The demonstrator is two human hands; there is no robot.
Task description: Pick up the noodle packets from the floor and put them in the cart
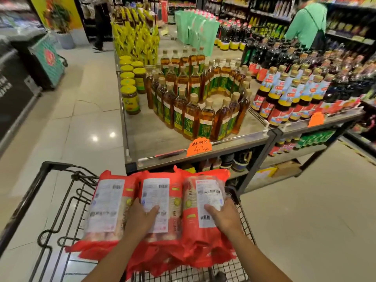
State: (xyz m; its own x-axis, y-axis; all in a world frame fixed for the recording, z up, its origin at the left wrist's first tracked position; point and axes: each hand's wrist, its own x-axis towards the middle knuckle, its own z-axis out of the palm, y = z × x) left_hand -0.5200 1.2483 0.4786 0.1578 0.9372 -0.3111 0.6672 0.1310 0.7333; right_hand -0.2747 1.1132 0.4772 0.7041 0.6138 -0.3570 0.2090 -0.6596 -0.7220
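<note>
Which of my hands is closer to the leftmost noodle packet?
Left. The left hand grips the middle packet, right beside the leftmost packet; the right hand grips the rightmost packet, farther off.

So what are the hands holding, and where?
The left hand grips the middle noodle packet, the right hand the right packet, both around mid-length.

Both bare forearms rise from btm centre of frame. L hand (140,218) grips middle packet (155,192), R hand (225,216) grips right packet (207,190) (thumbs splayed inward on top, fingers curled over outer sides).
</note>
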